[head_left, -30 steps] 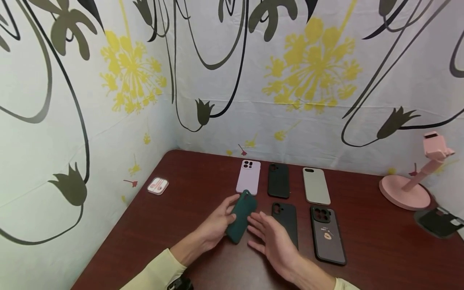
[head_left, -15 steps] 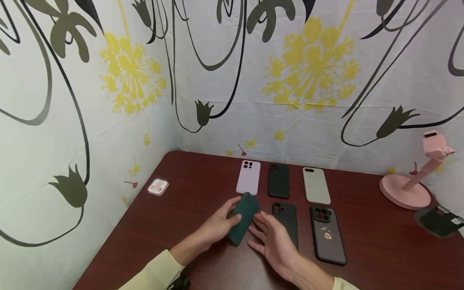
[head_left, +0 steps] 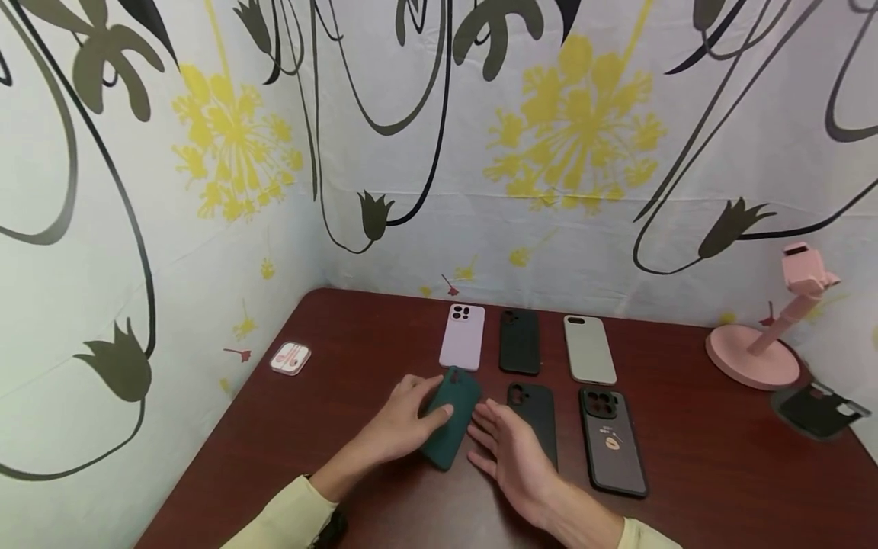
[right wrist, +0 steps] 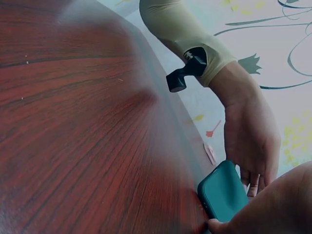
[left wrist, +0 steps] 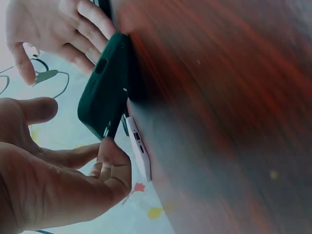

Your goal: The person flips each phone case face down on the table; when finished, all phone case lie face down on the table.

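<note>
A dark green phone case [head_left: 450, 421] stands tilted over the table between my two hands. My left hand [head_left: 401, 423] holds it at its left side; in the left wrist view, curled fingers [left wrist: 114, 163] meet the case's edge while the thumb appears apart from it. To the right, my right hand [head_left: 516, 461] has its fingers extended close along the case's other side, and in the right wrist view a fingertip [right wrist: 217, 225] seems to touch its edge. The case's underside is mostly hidden in the head view.
Behind the hands lie a lilac case [head_left: 463, 338], a black case [head_left: 520, 341] and a pale grey case [head_left: 590, 351]. Nearer are a dark case [head_left: 538, 419], partly covered by my right hand, and a printed black case [head_left: 613, 446]. A pink stand [head_left: 751, 357] is far right, a small white box [head_left: 290, 358] left.
My left hand has turned, showing more of its back, and the green phone case has tilted with it. The right hand keeps its pose. The head view has shifted slightly.
</note>
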Demonstrator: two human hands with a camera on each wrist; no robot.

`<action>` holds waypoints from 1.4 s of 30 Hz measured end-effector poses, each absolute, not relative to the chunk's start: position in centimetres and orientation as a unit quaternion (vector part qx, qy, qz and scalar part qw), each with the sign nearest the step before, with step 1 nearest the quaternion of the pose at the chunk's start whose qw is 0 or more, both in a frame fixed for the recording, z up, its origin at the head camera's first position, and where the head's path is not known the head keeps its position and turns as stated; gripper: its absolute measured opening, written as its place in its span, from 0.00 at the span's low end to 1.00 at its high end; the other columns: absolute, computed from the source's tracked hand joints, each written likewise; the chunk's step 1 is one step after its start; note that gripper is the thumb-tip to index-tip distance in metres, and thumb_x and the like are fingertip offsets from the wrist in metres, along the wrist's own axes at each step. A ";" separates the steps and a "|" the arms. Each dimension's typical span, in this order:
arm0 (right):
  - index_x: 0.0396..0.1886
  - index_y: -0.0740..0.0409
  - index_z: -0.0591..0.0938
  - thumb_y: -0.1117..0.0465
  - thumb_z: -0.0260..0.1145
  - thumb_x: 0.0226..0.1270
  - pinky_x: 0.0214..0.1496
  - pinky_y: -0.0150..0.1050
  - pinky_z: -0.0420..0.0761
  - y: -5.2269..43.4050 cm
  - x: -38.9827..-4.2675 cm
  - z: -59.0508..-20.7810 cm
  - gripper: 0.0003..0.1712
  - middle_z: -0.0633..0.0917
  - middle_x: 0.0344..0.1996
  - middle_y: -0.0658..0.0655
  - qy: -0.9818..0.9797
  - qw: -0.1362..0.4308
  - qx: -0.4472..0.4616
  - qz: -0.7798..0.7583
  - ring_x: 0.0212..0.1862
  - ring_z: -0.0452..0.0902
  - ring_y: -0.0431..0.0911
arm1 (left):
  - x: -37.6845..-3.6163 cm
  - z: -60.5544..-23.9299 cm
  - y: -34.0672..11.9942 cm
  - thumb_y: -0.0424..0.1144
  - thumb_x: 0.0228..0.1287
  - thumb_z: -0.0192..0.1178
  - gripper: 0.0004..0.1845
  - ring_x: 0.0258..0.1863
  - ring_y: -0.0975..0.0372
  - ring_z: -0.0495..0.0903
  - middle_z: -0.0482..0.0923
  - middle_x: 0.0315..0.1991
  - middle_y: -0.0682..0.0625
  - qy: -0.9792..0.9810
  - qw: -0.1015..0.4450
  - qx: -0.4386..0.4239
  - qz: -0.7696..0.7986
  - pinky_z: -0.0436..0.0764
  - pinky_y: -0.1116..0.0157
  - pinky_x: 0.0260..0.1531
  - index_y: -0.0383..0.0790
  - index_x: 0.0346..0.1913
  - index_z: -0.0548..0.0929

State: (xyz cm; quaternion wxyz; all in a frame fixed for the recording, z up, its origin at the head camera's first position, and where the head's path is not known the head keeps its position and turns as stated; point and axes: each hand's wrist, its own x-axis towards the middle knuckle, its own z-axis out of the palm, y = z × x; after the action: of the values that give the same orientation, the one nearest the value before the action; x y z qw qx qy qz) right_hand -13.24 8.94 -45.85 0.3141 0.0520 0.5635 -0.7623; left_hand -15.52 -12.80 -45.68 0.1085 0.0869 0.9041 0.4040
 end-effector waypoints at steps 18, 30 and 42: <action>0.87 0.63 0.41 0.28 0.56 0.75 0.87 0.62 0.54 7.6 -13.9 -45.6 0.62 0.44 0.87 0.68 0.561 0.300 0.059 -0.769 0.87 0.40 0.65 | -16.2 -46.4 -14.0 0.59 0.76 0.61 0.41 0.48 0.57 0.76 0.76 0.59 0.42 0.904 0.161 0.056 0.392 0.79 0.59 0.46 0.33 0.78 0.68; 0.87 0.61 0.38 0.29 0.53 0.78 0.86 0.65 0.55 7.5 -14.3 -45.9 0.60 0.42 0.87 0.67 0.554 0.291 0.059 -0.778 0.87 0.39 0.65 | -16.0 -46.4 -13.8 0.59 0.75 0.63 0.45 0.55 0.53 0.77 0.75 0.63 0.40 0.897 0.152 0.062 0.410 0.82 0.52 0.53 0.34 0.81 0.62; 0.87 0.59 0.45 0.29 0.51 0.79 0.85 0.64 0.57 9.9 -13.0 -44.4 0.55 0.48 0.87 0.65 0.582 0.252 0.028 -0.773 0.87 0.41 0.64 | -15.8 -46.0 -13.6 0.64 0.73 0.61 0.48 0.70 0.50 0.76 0.69 0.76 0.39 0.940 0.129 0.105 0.298 0.80 0.43 0.66 0.42 0.84 0.58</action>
State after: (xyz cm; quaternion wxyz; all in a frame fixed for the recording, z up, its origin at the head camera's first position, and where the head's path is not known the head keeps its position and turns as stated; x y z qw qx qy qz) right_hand -13.00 9.93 -44.38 0.2519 0.0276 0.5817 -0.7729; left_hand -15.78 -13.60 -45.95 0.1289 0.1048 0.9400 0.2979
